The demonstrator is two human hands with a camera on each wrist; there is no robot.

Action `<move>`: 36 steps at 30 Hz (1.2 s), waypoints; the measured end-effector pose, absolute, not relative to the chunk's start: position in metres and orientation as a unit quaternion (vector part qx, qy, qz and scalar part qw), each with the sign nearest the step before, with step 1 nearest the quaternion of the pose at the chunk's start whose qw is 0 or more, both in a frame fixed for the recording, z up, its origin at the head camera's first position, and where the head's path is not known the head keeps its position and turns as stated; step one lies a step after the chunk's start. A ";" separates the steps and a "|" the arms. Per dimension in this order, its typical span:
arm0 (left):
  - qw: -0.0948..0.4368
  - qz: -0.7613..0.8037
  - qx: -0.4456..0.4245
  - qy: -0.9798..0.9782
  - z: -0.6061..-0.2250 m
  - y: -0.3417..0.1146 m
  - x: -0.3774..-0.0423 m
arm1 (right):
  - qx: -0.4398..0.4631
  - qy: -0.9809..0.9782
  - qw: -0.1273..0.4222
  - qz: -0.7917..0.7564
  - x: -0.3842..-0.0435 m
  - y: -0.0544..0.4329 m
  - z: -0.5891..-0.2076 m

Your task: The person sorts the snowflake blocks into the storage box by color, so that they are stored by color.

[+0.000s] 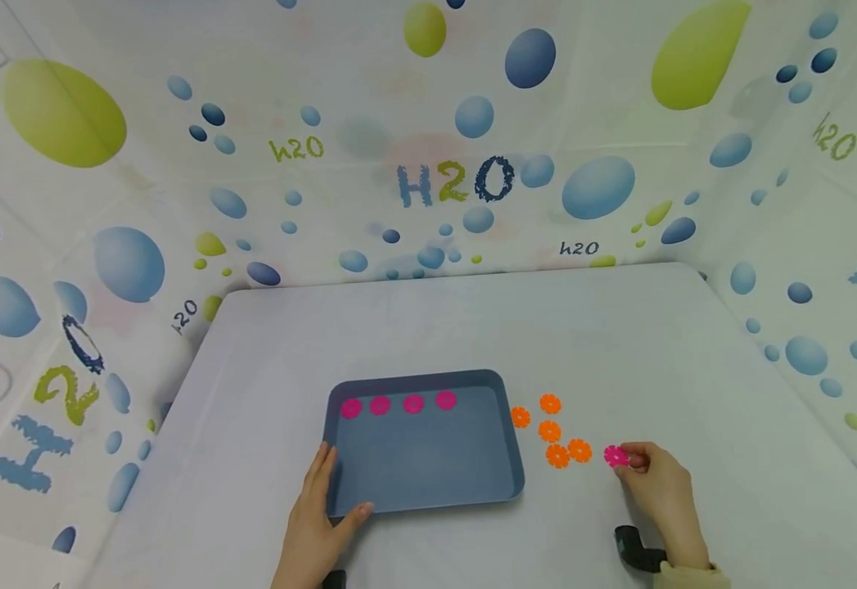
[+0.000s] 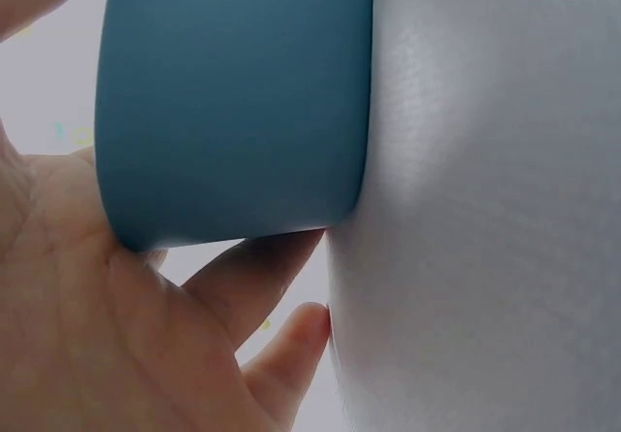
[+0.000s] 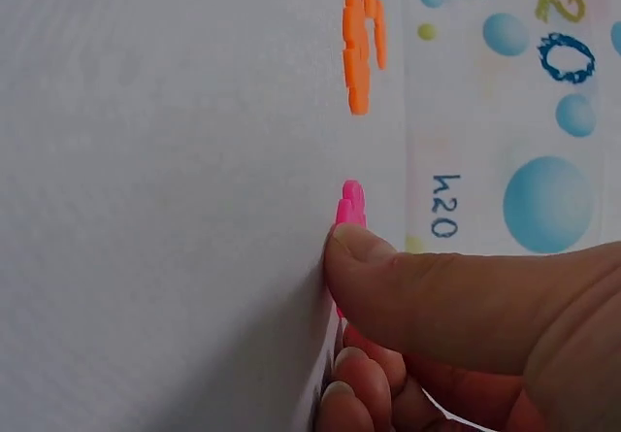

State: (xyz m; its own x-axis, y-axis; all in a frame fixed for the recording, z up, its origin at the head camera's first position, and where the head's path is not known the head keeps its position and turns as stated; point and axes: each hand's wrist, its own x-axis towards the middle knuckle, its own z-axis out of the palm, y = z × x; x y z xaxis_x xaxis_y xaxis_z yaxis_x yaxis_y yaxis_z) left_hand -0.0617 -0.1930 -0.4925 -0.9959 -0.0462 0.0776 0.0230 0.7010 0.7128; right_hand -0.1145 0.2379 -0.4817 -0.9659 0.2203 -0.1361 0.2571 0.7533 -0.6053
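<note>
My right hand (image 1: 660, 487) pinches the edge of a pink notched plastic disc (image 1: 616, 456) between thumb and fingers, low over the white table. In the right wrist view, the thumb covers most of this pink disc (image 3: 351, 199). My left hand (image 1: 315, 511) rests at the near left corner of a blue-grey tray (image 1: 428, 505). Its fingers lie fairly straight along the left side, and the thumb touches the front rim. From the left wrist, the tray's rounded outer wall (image 2: 238, 112) stands against the palm. Several pink discs (image 1: 413, 404) line the tray's far side in a row.
Several orange notched discs (image 1: 549, 431) lie loose between the tray and my right hand. A black curved object (image 1: 638, 550) is by the right wrist. White cloth covers the table (image 1: 457, 319), and a patterned curtain (image 1: 369, 164) hangs behind it and at both sides.
</note>
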 end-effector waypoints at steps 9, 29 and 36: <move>0.042 -0.389 0.007 -0.920 -0.493 -0.193 -0.062 | 0.118 0.935 0.048 -0.332 -0.115 0.242 -0.479; 0.047 -0.387 0.006 -0.921 -0.493 -0.193 -0.061 | 0.120 0.866 0.060 -0.482 -0.127 0.218 -0.478; 0.038 -0.390 0.011 -0.920 -0.492 -0.193 -0.063 | 0.126 0.824 0.059 -0.549 -0.145 0.205 -0.469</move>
